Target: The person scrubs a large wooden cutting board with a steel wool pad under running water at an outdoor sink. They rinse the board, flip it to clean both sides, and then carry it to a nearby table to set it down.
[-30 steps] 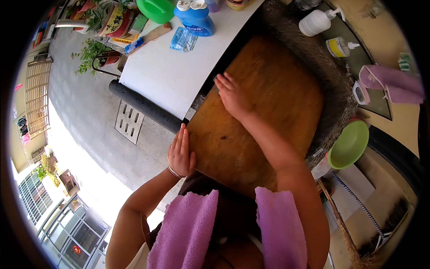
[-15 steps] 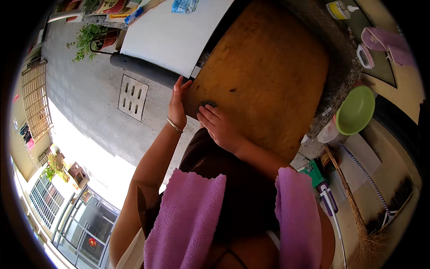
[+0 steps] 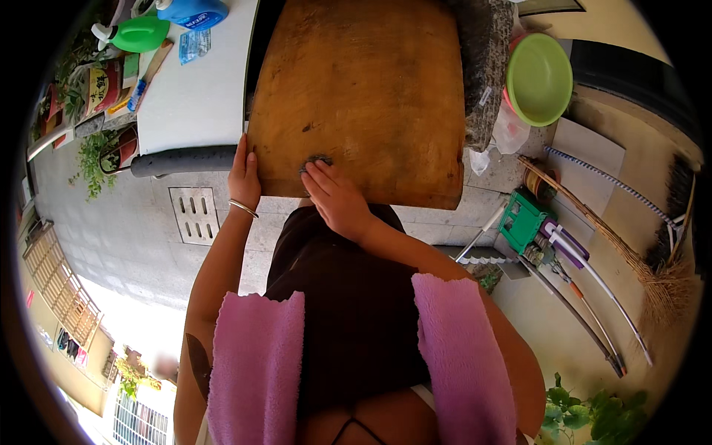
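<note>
A large brown wooden board [image 3: 363, 96] is laid across a white table [image 3: 196, 96] and a grey stone ledge [image 3: 482, 67]. Its left edge is gripped by the left hand [image 3: 244, 178], fingers curled round it. A small dark scrubbing pad [image 3: 315, 161] is pressed onto the board's near part under the flattened fingers of the right hand [image 3: 337, 200].

A green bowl [image 3: 539, 78] sits at two o'clock beside a dark stone slab [image 3: 482, 67]. At eleven o'clock a white table [image 3: 199, 89] carries a green jug [image 3: 141, 33] and a blue container [image 3: 194, 11]. A metal floor drain [image 3: 195, 215] lies at nine o'clock on the grey paving. At three o'clock stand a green crate [image 3: 523, 219], white pipes [image 3: 593, 278] and a straw broom [image 3: 653, 271]. A purple towel [image 3: 256, 371] hangs at six o'clock.
</note>
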The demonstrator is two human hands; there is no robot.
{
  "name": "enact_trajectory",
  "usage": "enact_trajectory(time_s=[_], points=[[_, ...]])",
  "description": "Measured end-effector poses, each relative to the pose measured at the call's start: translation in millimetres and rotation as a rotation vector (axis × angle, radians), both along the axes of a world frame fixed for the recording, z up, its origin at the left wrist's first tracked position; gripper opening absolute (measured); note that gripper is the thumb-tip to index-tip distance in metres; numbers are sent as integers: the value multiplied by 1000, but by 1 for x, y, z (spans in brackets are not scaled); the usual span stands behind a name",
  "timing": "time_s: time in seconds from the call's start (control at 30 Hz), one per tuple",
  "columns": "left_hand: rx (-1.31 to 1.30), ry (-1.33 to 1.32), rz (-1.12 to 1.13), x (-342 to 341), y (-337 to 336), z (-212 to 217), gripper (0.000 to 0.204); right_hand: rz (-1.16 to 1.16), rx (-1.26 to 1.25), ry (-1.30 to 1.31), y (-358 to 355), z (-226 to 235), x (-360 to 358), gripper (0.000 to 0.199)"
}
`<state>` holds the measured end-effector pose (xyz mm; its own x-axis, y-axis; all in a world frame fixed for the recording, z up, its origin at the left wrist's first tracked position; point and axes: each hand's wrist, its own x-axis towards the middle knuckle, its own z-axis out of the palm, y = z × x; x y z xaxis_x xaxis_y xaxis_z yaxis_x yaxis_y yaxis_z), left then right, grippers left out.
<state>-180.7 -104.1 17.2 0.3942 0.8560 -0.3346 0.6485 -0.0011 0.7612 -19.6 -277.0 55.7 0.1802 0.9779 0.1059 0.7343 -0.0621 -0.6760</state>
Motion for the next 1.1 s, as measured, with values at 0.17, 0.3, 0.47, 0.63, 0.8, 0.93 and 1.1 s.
enact_trajectory(time_s=[0.17, 0.3, 0.47, 0.63, 0.8, 0.93, 1.1], points=[[76, 101, -46, -2, -5, 4, 46, -499, -329, -204, -135, 5, 120, 41], [66, 129, -66, 7, -5, 8, 46, -452, -396, -283, -110, 8, 74, 41], [39, 168, -51, 10, -6, 16, 47, -445, -425, -177, -109, -6, 123, 45], [64, 114, -31, 12, -7, 15, 46, -458, -443, -337, -29, -103, 256, 42], [43, 124, -44, 21, 0, 17, 47, -661, -515, -429, 74, -167, 365, 42], [33, 185, -17, 20, -4, 21, 46, -411, -478, -363, 37, -129, 310, 42], [20, 158, 46, 28, -7, 27, 47, -275, -419, -257, -15, -102, 275, 44]])
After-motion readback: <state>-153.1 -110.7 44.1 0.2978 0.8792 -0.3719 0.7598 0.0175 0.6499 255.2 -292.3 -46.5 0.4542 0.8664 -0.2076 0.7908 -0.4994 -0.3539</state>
